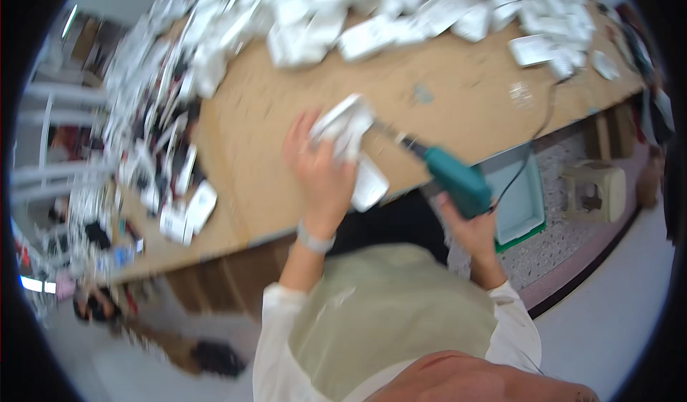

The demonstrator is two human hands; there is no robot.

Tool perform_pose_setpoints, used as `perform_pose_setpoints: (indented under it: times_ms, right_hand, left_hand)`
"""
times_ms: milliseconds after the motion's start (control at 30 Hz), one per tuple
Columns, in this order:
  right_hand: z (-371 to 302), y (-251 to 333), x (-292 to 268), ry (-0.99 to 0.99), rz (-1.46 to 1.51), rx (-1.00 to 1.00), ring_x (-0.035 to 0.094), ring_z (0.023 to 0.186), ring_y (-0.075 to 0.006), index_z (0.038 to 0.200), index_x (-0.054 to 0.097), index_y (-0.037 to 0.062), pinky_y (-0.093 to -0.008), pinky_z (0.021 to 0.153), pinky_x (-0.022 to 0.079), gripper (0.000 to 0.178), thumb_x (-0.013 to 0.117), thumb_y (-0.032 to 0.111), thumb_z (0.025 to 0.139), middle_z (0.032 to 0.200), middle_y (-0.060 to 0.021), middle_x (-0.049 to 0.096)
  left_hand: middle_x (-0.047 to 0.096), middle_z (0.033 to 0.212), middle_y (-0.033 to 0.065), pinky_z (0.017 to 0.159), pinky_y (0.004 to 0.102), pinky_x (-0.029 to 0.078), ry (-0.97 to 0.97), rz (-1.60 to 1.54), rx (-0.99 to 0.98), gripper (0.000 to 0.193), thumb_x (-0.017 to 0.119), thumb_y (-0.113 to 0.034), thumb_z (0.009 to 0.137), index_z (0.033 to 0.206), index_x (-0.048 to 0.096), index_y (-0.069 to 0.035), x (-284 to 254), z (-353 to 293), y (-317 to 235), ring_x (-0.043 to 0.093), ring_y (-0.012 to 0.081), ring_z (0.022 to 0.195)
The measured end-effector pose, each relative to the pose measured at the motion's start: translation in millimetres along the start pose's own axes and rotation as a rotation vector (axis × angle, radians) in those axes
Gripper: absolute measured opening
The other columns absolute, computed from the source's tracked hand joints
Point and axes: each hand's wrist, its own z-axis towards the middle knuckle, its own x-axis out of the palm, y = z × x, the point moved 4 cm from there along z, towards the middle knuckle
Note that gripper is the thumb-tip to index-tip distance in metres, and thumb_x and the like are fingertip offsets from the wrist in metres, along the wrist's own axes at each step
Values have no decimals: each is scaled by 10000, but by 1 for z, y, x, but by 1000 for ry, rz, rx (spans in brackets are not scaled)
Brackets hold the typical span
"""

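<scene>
My left hand (322, 180), a pale band at its wrist, is closed on a white plastic casing (352, 119) over the near part of the table. Just below that casing, a second flat white plastic piece (371, 184) lies by the table's front edge. A teal corded electric screwdriver (459, 180) is gripped in my right hand (469, 231). Its bit points left at the casing's right side; blur hides whether the two touch. The fingers of my right hand are partly covered by the tool's body.
White plastic casings (308, 26) are heaped along the table's far side, with more pieces and dark parts (168, 151) down the left. A black cord (547, 112) crosses the table's right end. A pale bin (521, 194) and a beige stool (592, 191) stand below at right.
</scene>
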Motion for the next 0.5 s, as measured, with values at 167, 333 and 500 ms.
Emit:
perform_pose_setpoints:
  times_ms: [167, 333, 500]
  right_hand:
    - [8, 4, 4, 190, -40, -112, 613, 740, -96, 1100, 673, 13, -299, 698, 514, 321, 751, 121, 808, 811, -110, 686]
    - [0, 16, -1, 120, -20, -153, 591, 637, -126, 967, 681, 36, -287, 645, 497, 210, 767, 149, 812, 734, -64, 667]
    - [1, 17, -4, 222, -50, -128, 648, 726, -168, 1168, 648, 10, -312, 719, 524, 354, 727, 108, 837, 863, -129, 701]
  left_hand:
    - [583, 1236, 174, 1004, 476, 391, -28, -31, -61, 362, 746, -145, 837, 1171, 663, -33, -35, -42, -3, 522, 370, 1170]
    - [637, 1034, 150, 818, 385, 482, 38, -247, -22, 204, 624, -2, 909, 1104, 686, 2, -28, -59, -5, 604, 305, 950]
    - [648, 980, 135, 769, 384, 499, 121, -167, 111, 276, 602, 25, 900, 1165, 675, -6, -22, -44, -15, 597, 327, 859]
